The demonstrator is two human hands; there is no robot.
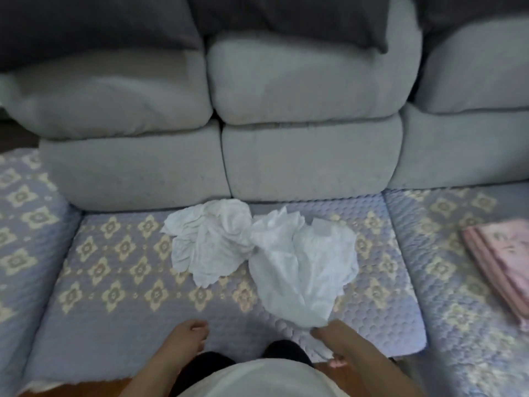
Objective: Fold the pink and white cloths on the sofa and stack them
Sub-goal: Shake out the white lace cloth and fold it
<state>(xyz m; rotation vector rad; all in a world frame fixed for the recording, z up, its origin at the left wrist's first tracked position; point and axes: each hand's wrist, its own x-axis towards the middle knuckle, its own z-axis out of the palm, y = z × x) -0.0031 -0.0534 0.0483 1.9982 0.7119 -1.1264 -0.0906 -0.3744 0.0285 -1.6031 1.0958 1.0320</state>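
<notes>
Two crumpled white cloths lie on the middle seat of the sofa. The left white cloth is bunched near the back cushions. The right white cloth stretches toward the front edge, where my right hand grips its near end. My left hand hovers over the front of the seat with loosely curled fingers, holding nothing and well apart from both cloths. A stack of folded pink cloths rests on the right seat, partly cut off by the frame edge.
The seats wear a quilted lilac cover with a cream diamond pattern. Thick grey back cushions rise right behind the cloths. My knees and light top fill the bottom middle. A strip of brown floor shows at the lower left.
</notes>
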